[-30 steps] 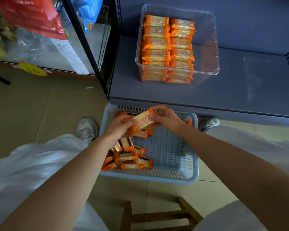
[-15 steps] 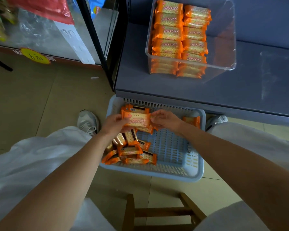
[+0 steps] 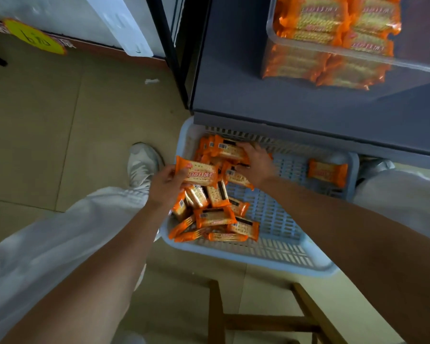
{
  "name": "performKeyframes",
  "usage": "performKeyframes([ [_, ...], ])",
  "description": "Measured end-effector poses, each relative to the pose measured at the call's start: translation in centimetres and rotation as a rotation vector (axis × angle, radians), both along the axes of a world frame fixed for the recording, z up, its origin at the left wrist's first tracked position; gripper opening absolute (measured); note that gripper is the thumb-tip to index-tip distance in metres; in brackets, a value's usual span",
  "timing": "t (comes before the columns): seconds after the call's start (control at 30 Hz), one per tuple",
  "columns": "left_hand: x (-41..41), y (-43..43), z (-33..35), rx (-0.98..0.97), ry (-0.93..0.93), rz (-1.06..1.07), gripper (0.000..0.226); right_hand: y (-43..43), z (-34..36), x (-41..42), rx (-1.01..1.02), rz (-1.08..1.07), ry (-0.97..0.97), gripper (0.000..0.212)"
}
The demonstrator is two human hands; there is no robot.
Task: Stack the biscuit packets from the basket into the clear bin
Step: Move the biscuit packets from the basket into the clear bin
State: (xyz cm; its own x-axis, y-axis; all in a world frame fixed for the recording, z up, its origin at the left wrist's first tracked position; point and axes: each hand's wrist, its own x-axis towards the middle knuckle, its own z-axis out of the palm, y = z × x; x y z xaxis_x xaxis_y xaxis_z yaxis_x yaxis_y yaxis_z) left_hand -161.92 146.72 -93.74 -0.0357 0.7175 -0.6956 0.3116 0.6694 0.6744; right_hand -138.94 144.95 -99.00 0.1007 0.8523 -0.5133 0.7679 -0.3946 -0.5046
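I am gathering packets, still in the picking-up step. My left hand pinches one orange biscuit packet above the pale blue basket on the floor. My right hand lies over another packet at the back of the loose pile. It is blurred, so I cannot tell if the fingers have closed. The clear bin, already holding two neat stacks, sits on the grey shelf above. Next I judge I must secure that packet, then lift both up to the bin.

light: soft, dim (warm cast) | blur: motion-smeared | edges: wide-angle bowed
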Motion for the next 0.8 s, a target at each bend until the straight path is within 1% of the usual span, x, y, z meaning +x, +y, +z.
performKeyframes([
  [0.1, -0.2, -0.2, -0.6, -0.003, 0.002, 0.014, 0.007, 0.3, -1.0, -0.3, 0.041, -0.011, -0.100, 0.068],
  [0.2, -0.1, -0.1, -0.7, -0.003, -0.003, 0.003, 0.006, 0.5, -1.4, -0.5, 0.122, -0.002, -0.164, 0.061],
  [0.3, -0.1, 0.0, -0.8, -0.012, -0.006, -0.009, 0.005, 0.6, -1.6, -0.4, 0.141, -0.034, -0.141, 0.050],
  [0.4, 0.0, 0.0, -0.8, -0.014, 0.003, -0.018, 0.008, 0.6, -1.3, 0.3, 0.119, -0.040, -0.047, 0.044],
  [0.5, 0.4, 0.1, -0.6, -0.007, 0.023, -0.025, 0.013, -0.1, 0.2, 1.7, 0.093, -0.028, 0.096, 0.041],
  [0.63, 1.3, 0.2, 0.2, 0.021, 0.072, -0.004, 0.014, -1.4, 3.2, 3.1, 0.048, -0.114, 0.315, 0.031],
  [0.73, 2.7, 0.0, 1.6, 0.008, 0.013, 0.055, 0.013, -1.7, 5.8, 3.9, -0.064, -0.161, 0.496, 0.021],
  [0.8, 3.9, -0.4, 2.7, 0.005, -0.022, 0.023, 0.012, -1.6, 7.9, 4.3, -0.124, -0.227, 0.586, 0.020],
])
